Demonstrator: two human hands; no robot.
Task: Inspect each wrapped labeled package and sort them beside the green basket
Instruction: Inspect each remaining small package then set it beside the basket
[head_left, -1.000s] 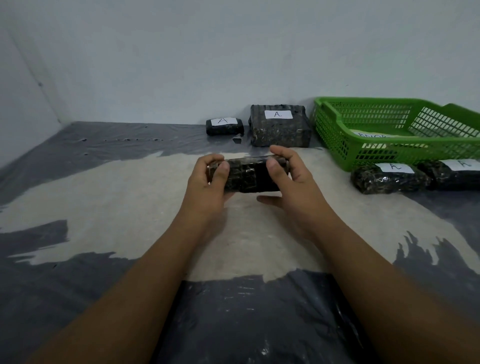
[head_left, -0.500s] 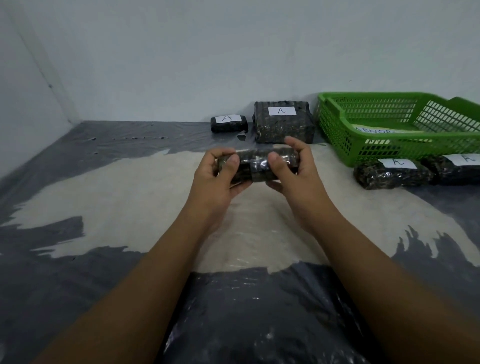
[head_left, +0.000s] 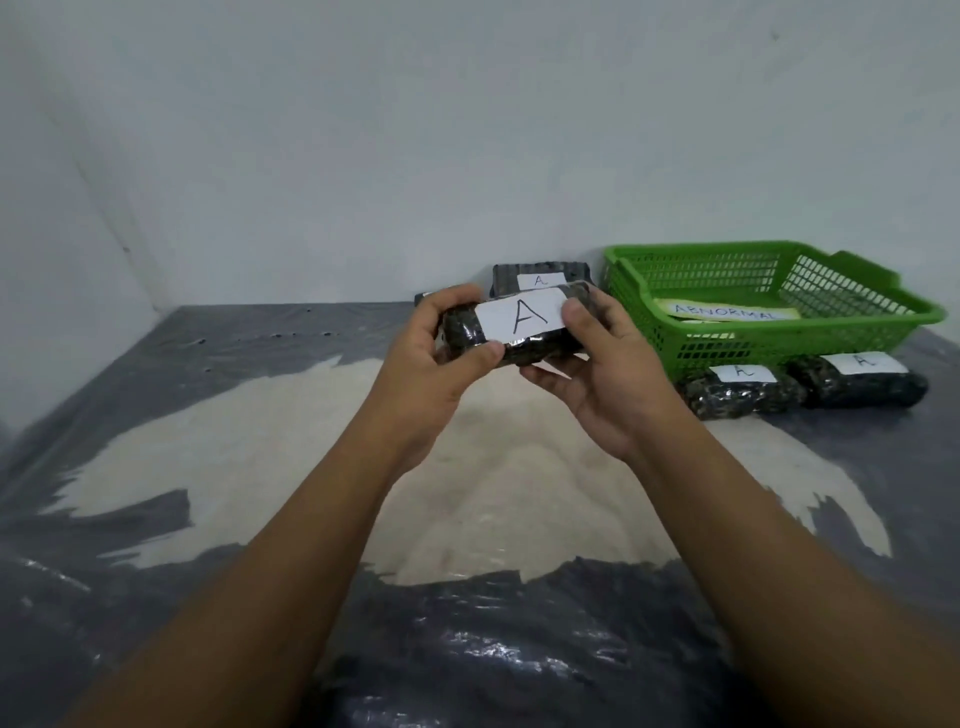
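Holding the wrapped package (head_left: 519, 332) up mid-frame, "A" label toward the camera, gripped at one end with the left hand (head_left: 431, 358) and at the other with the right hand (head_left: 602, 379). Got the green basket (head_left: 727, 343) right of centre, a labeled package (head_left: 737, 395) just below it, another package (head_left: 862, 384) beside that.

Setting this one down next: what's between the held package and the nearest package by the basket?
Only the right hand, gripping the held package; nothing else shows before the nearest package, in the head view.
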